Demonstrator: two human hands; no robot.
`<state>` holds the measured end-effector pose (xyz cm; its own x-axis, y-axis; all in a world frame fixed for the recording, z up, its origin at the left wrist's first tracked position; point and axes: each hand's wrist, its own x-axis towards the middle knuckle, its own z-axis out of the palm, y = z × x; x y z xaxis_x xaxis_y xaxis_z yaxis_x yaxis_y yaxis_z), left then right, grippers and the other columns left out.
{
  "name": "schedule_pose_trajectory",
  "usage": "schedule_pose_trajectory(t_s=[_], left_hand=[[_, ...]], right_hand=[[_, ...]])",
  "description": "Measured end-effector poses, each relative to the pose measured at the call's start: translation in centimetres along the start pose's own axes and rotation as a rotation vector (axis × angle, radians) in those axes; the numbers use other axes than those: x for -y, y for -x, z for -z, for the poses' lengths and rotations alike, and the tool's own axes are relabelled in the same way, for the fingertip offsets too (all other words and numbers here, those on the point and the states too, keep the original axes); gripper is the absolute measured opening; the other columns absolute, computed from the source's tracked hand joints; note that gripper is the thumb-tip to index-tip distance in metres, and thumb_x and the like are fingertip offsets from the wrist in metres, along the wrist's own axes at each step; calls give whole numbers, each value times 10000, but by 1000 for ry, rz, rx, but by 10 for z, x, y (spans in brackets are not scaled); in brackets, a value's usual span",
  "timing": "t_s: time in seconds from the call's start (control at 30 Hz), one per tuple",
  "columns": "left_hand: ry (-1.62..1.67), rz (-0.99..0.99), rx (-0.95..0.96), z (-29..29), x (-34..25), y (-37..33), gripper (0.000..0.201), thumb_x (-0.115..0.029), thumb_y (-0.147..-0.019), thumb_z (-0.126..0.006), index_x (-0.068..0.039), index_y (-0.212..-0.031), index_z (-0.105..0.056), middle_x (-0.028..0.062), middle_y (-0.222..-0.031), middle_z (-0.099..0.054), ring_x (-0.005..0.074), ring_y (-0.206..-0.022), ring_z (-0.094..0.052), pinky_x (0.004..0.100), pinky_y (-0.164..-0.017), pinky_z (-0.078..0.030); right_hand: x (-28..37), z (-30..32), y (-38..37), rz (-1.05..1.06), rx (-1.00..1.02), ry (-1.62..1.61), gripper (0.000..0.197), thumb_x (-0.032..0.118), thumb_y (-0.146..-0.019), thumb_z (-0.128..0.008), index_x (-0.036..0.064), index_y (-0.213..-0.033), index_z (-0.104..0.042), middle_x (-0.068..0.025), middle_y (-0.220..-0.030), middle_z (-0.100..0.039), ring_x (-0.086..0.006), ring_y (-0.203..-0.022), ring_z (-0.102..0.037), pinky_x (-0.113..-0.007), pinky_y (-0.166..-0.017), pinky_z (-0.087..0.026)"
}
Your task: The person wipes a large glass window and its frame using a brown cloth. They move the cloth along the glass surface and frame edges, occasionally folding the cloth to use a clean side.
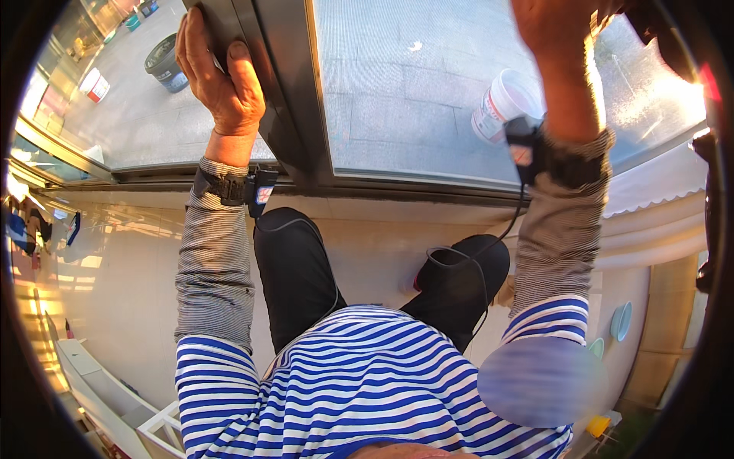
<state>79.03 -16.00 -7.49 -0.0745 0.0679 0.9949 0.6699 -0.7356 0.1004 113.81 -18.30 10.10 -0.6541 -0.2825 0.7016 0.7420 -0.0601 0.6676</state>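
Observation:
My left hand (222,84) is raised at the dark metal door frame (264,84). Its thumb presses on the frame's face, while the fingers lie along the left edge, so the hand holds that edge. At the top right, my right hand (558,38) is lifted in front of the glass pane (405,99). The picture's upper edge cuts it off and its fingers are hidden, so what it holds does not show. Something dark (657,27) is beside it, too unclear to name. Black straps with small boxes and cables circle both wrists.
Beyond the glass are a white bucket (501,107), a black bucket (164,65) and a small white-and-red bucket (94,85). A white curtain (657,191) hangs at right. Blue basin (621,321) stands on the right; a white rack (160,428) is at lower left. A cable (474,268) loops over my knee.

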Motion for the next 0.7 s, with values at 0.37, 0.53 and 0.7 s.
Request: schedule_pose_trajectory(t_s=[0.37, 0.53, 0.7], left_hand=[[159, 171, 4, -1, -1, 7, 604, -140, -1038, -480, 12, -1588, -279, 152, -1566, -404, 242, -1286, -500, 358, -1103, -400], [172, 205, -54, -4, 0, 11, 603, -169, -1020, -524, 35, -1557, -342, 181, -1490, -468, 255, -1190, -534, 358, -1030, -442], [170, 299, -51, -3, -1, 9, 598, -135, -1010, -469, 33, -1564, -318, 189, -1459, -491, 240, -1168, -531, 337, -1001, -450]], right_hand=[[285, 177, 199, -1572, 653, -1720, 348, 91, -917, -685, 55, -1261, -653, -132, -1235, -653, -222, -1055, -637, -299, -932, -499], [382, 210, 248, -1265, 1001, -1536, 406, 98, -977, -618, 72, -1381, -589, -86, -1319, -637, -210, -1161, -620, -330, -1016, -492], [345, 199, 241, -1288, 868, -1753, 432, 109, -987, -620, 108, -1417, -570, -55, -1354, -628, -212, -1233, -600, -357, -1036, -491]])
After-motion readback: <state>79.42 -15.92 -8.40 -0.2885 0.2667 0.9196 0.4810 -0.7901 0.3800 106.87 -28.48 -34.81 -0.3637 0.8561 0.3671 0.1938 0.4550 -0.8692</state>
